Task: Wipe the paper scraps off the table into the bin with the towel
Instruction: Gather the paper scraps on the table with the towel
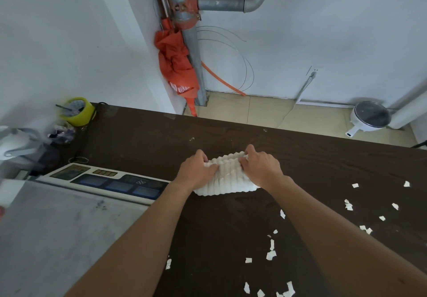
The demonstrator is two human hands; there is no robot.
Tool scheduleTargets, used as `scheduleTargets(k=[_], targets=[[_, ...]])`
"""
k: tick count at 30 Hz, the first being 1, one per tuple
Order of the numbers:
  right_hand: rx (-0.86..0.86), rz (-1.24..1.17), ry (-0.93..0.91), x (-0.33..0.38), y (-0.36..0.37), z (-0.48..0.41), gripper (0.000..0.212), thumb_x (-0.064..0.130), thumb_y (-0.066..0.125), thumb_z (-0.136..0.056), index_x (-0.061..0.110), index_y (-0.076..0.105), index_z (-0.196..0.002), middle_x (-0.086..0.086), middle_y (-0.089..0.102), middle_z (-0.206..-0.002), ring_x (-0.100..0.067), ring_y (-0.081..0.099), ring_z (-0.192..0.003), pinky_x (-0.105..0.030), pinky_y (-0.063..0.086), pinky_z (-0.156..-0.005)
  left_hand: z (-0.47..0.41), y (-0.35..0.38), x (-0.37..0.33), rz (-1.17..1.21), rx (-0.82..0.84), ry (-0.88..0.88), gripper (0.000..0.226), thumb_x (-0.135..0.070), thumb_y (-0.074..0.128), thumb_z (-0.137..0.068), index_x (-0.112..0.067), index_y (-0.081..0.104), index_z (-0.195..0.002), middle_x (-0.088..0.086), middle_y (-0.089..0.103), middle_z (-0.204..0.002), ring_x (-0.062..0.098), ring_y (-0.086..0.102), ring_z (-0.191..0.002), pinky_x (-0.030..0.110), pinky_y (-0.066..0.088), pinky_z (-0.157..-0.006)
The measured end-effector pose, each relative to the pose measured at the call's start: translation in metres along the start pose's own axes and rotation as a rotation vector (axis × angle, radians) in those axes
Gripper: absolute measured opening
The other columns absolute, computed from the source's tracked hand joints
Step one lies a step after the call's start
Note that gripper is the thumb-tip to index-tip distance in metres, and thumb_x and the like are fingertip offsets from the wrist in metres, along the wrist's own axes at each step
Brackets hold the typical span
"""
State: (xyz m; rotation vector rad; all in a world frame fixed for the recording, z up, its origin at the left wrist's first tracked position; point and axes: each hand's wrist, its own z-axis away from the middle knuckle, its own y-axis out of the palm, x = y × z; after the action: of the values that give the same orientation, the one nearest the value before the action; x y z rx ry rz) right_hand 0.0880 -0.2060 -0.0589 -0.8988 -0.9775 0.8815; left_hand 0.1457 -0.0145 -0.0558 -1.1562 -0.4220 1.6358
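Paper scraps (271, 255) are strewn over the near table (143, 135). Beyond them, a white ribbed towel (227, 177) is pinched in each closed grip, left hand (196, 173) and right hand (262, 167), apparently bunched for wiping. No bin is seen.

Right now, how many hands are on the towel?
2. The left hand grips the towel's left end, and the right hand grips its right end, on the dark table.
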Motion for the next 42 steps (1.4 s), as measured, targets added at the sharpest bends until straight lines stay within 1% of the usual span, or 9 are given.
scheduleTargets(k=[7,12,16,20,27,30,33,35,42], targets=[[0.008,0.038,0.012,0.002,0.004,0.004,0.04,0.042,0.03,-0.105,0.018,0.043,-0.135,-0.005,0.065,-0.091,-0.022,0.059,-0.075,-0.033,0.041,-0.063,0.008,0.02,0.002,-0.287,-0.084,0.319,0.047,-0.042,0.029,-0.107,-0.023,0.046,-0.147,0.005,0.05,-0.144,0.022,0.049,-0.128,0.043,0.046,-0.104],[-0.025,0.054,-0.011,0.001,0.011,0.013,0.039,0.041,0.028,-0.105,0.018,0.046,-0.131,-0.008,0.069,-0.096,-0.028,0.065,-0.084,-0.034,0.041,-0.064,0.025,0.021,0.006,-0.311,-0.013,0.288,0.097,-0.085,0.043,-0.082,-0.022,0.031,-0.155,0.006,0.043,-0.149,0.024,0.045,-0.135,0.045,0.043,-0.107],[-0.05,0.016,-0.028,0.003,0.014,0.023,0.038,0.038,0.026,-0.105,0.02,0.045,-0.132,-0.005,0.068,-0.098,-0.025,0.063,-0.08,-0.035,0.043,-0.067,0.031,0.023,0.003,-0.306,-0.013,0.226,0.111,-0.086,0.058,-0.071,-0.015,0.033,-0.152,0.008,0.045,-0.145,0.024,0.046,-0.131,0.041,0.042,-0.103],[-0.003,-0.091,-0.109,0.002,0.012,0.041,0.042,0.036,0.032,-0.1,0.023,0.039,-0.139,-0.006,0.062,-0.112,-0.025,0.063,-0.09,-0.036,0.045,-0.074,0.038,0.027,0.002,-0.337,-0.007,0.184,0.1,-0.085,0.068,-0.063,-0.012,0.055,-0.13,0.007,0.053,-0.124,0.023,0.054,-0.114,0.035,0.043,-0.09],[0.059,0.094,-0.265,-0.001,-0.002,0.066,0.076,0.048,0.062,-0.078,0.027,0.029,-0.143,-0.003,0.041,-0.127,-0.022,0.049,-0.117,-0.039,0.042,-0.102,0.064,0.038,-0.001,-0.331,-0.107,0.261,0.083,-0.072,0.076,-0.068,-0.011,0.054,-0.12,0.006,0.059,-0.116,0.023,0.06,-0.104,0.035,0.046,-0.087],[-0.065,0.285,-0.435,-0.004,-0.008,0.069,0.087,0.052,0.069,-0.074,0.02,0.032,-0.146,-0.008,0.031,-0.147,-0.026,0.036,-0.134,-0.043,0.031,-0.113,0.077,0.04,0.0,-0.364,-0.158,0.315,0.07,-0.066,0.074,-0.076,-0.014,0.051,-0.117,0.004,0.064,-0.113,0.023,0.064,-0.098,0.036,0.049,-0.083],[-0.041,0.397,-0.549,-0.003,-0.01,0.07,0.105,0.051,0.071,-0.077,0.02,0.009,-0.157,-0.007,0.007,-0.165,-0.029,0.01,-0.151,-0.047,0.011,-0.121,0.09,0.041,0.001,-0.434,-0.254,0.394,0.06,-0.059,0.069,-0.085,-0.017,0.048,-0.12,0.002,0.06,-0.117,0.02,0.061,-0.1,0.038,0.052,-0.085],[-0.035,0.459,-0.583,-0.001,-0.007,0.072,0.107,0.05,0.07,-0.078,0.021,0.003,-0.157,-0.007,0.013,-0.163,-0.029,0.014,-0.15,-0.048,0.01,-0.121,0.099,0.043,0.003,-0.445,-0.301,0.425,0.053,-0.054,0.067,-0.089,-0.018,0.046,-0.122,0.001,0.057,-0.12,0.019,0.057,-0.103,0.035,0.052,-0.084],[-0.135,0.523,-0.634,0.005,0.0,0.083,0.065,0.033,0.075,-0.078,0.024,0.049,-0.136,-0.008,0.045,-0.138,-0.028,0.044,-0.125,-0.047,0.035,-0.111,0.124,0.057,0.009,-0.369,-0.314,0.349,0.044,-0.049,0.059,-0.097,-0.018,0.043,-0.124,0.002,0.054,-0.12,0.018,0.061,-0.102,0.028,0.05,-0.078]])
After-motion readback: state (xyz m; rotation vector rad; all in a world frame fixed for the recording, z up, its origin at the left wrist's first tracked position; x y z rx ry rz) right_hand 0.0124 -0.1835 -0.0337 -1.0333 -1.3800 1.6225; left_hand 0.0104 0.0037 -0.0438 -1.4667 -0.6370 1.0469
